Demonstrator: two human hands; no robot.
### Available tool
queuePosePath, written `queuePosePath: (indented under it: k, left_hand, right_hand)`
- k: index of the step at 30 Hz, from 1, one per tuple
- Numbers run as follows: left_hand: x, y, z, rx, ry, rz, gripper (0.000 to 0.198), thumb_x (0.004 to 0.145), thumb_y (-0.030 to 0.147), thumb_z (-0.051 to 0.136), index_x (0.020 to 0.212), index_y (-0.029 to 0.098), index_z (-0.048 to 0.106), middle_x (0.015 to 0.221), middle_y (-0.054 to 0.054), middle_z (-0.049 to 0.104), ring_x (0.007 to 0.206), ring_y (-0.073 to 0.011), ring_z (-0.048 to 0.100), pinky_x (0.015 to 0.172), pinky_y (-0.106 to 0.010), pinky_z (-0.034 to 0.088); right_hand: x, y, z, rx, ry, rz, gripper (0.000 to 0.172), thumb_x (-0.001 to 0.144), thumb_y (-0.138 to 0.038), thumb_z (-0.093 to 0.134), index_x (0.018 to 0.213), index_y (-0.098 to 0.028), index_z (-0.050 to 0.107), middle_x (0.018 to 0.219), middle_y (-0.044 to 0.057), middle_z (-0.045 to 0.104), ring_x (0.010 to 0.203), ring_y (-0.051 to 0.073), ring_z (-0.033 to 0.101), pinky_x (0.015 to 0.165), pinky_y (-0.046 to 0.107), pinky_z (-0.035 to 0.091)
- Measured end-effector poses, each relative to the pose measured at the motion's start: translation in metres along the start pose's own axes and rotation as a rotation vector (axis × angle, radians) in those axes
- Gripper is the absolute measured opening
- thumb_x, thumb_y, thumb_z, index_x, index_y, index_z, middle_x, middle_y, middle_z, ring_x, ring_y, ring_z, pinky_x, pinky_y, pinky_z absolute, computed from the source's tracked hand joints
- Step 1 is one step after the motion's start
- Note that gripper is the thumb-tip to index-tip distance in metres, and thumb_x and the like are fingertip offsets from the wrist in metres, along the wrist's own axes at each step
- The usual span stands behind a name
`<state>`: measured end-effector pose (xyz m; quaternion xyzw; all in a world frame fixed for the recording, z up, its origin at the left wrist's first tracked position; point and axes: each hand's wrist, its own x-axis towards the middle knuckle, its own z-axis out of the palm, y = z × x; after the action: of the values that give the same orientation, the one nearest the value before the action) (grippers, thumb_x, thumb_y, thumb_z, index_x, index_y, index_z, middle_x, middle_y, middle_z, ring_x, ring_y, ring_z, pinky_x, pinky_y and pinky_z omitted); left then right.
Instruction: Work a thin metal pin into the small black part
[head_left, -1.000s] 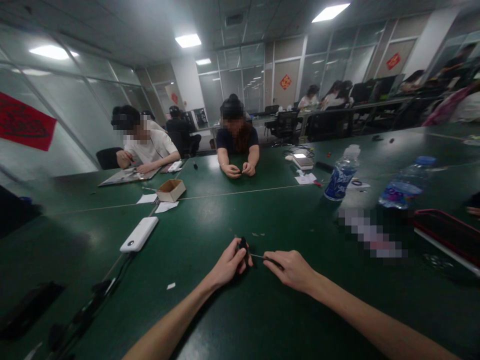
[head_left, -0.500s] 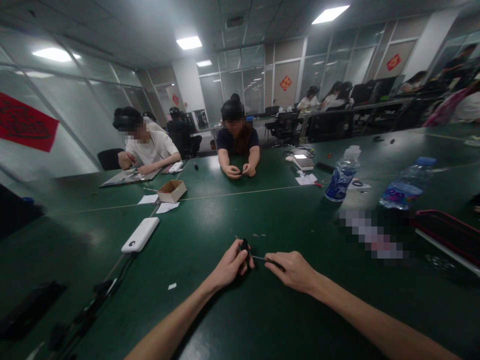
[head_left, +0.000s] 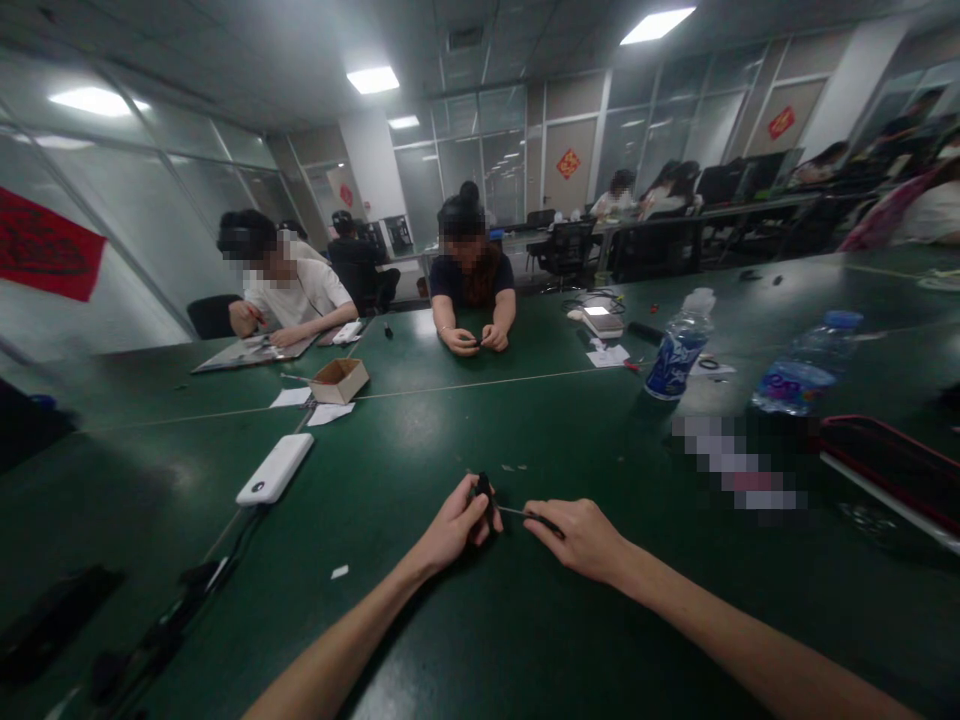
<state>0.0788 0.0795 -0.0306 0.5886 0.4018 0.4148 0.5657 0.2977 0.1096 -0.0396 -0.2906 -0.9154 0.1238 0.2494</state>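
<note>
Black piece (head_left: 484, 486) partly inside the left hand (head_left: 454, 526)

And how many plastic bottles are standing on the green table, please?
2: a pale-capped bottle beyond the right hand, rightward; a blue-capped bottle farther right. The dim edges could hide others.

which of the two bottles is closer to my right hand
The pale-capped bottle, with the blue label; the blue-capped bottle stands farther to the right, away from your right hand.
</note>
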Motion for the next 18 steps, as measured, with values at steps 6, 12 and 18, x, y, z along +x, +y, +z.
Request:
queuePosePath:
  k: [6,12,18]
  left_hand:
    - [-0.001,0.0009,0.0011,0.013,-0.003,-0.002,0.038,0.088,0.054,0.042,0.097,0.016,0.04,0.073,-0.001,0.058,0.046,-0.0057,0.041,0.042,-0.018,0.027]
    - [-0.0015,0.0024,0.0013,0.024,-0.018,0.006,0.04,0.088,0.055,0.042,0.097,0.016,0.04,0.072,-0.001,0.057,0.046,-0.0058,0.041,0.042,-0.018,0.027]
    - [-0.0003,-0.0003,-0.0004,0.011,-0.024,0.003,0.039,0.088,0.055,0.042,0.097,0.016,0.04,0.071,-0.001,0.057,0.046,-0.006,0.041,0.042,-0.018,0.027]
  right_hand:
    - [0.0008,-0.0002,-0.0033,0.044,-0.033,-0.012,0.034,0.097,-0.034,0.034,0.099,-0.016,0.063,0.079,0.005,0.067,0.064,0.012,0.061,0.058,0.022,0.046]
    - [0.0007,-0.0007,-0.004,0.041,-0.027,-0.034,0.034,0.098,-0.033,0.034,0.099,-0.016,0.063,0.078,0.005,0.066,0.064,0.012,0.061,0.058,0.022,0.046]
    - [0.0001,-0.0017,-0.0009,-0.022,-0.018,0.001,0.032,0.098,-0.033,0.035,0.099,-0.016,0.062,0.078,0.005,0.066,0.064,0.013,0.061,0.057,0.023,0.045]
